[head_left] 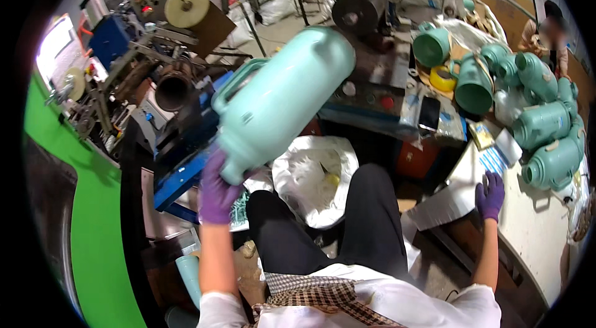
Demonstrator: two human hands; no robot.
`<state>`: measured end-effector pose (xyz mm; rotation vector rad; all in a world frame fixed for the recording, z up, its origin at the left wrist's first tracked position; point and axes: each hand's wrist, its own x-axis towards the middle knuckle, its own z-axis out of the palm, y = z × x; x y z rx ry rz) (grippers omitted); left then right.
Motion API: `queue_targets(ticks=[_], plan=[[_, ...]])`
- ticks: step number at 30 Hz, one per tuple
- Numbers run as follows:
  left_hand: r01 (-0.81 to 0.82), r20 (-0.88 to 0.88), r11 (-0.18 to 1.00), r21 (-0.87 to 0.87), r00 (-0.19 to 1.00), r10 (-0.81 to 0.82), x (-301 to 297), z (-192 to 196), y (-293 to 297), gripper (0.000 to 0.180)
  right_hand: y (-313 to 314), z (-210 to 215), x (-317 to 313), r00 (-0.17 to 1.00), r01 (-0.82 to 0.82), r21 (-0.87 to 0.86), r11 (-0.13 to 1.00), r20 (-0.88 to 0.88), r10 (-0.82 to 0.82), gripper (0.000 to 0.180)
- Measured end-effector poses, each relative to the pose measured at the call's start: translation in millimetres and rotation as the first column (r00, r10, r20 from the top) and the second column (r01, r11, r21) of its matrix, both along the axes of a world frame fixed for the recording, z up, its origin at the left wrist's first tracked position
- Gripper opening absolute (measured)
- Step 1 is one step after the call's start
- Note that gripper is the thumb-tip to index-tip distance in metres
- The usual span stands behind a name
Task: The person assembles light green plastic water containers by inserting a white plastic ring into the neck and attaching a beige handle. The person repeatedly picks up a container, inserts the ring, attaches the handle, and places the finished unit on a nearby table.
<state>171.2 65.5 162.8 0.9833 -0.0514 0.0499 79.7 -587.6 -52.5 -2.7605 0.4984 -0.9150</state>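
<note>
My left hand [218, 188], in a purple glove, is closed around the narrow neck of a mint-green plastic thermos shell [288, 95]. The shell is held up and tilted, its neck low toward me, its wide end up and to the right, its loop handle on the left side. My right hand [490, 196], gloved alike, lies with fingers stretched out at the edge of a white table [537, 235]. It is beside a strip of white sheets [450, 201] that hangs over the table's edge; whether it presses on the strip I cannot tell.
Several green shells [541, 124] lie heaped on the right. A phone [429, 113] and yellow tape roll [442, 78] rest on the workbench ahead. A white sack [315, 182] stands before my knees. Machinery [180, 89] fills the left. Another person [549, 39] is at far right.
</note>
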Motion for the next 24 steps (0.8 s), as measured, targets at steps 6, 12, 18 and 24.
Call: queue_targets(ticks=[6, 12, 18, 24], plan=[[0.080, 0.251, 0.979, 0.188, 0.960, -0.127, 143, 26, -135, 0.054, 2, 3, -8, 0.997, -0.065, 0.061, 0.996, 0.037, 0.063, 0.038], [-0.186, 0.525, 0.909, 0.373, 0.850, -0.042, 246, 65, -251, 0.051, 10, 9, -4, 1.000, -0.010, 0.076, 0.997, 0.010, 0.010, 0.032], [-0.253, 0.598, 0.881, 0.400, 0.800, -0.042, 304, 60, -272, 0.052, 6, 7, -5, 0.999, -0.040, 0.069, 0.997, -0.004, 0.040, 0.031], [-0.043, 0.537, 0.900, 0.434, 0.814, -0.221, 235, 35, -227, 0.039, -33, -28, -3, 0.992, -0.128, 0.055, 0.990, -0.006, 0.128, 0.032]])
